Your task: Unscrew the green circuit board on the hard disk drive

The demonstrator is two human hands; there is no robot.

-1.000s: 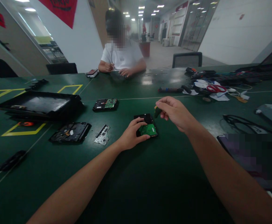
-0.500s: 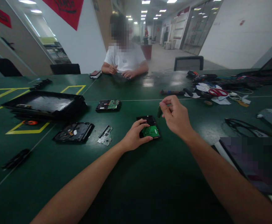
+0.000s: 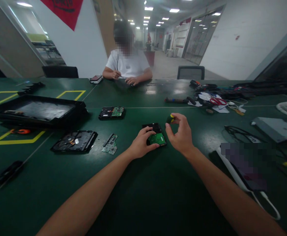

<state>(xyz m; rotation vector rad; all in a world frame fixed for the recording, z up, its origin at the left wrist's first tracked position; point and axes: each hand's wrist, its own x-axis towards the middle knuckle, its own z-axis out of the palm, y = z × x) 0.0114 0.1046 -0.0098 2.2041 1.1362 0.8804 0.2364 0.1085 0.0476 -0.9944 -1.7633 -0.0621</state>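
Observation:
A hard drive with a green circuit board lies on the dark green table. My left hand grips it, with fingers over its left part and the thumb along its near edge. Above and to the right of the drive, my right hand pinches a screwdriver by its dark green and yellow handle. I cannot make out the screwdriver's shaft. Left of my left hand lies a loose circuit board. An opened hard drive is further left, and another hard drive lies behind.
A large black tray stands at the left, near a black strip. Red-handled scissors, papers and cables are at the back right. A grey box and a blurred-out device lie right. Across the table sits a person.
My right hand has turned, so the screwdriver's yellow end shows and its handle is tilted. My left hand stays on the hard drive. The whole view has shifted slightly toward the right.

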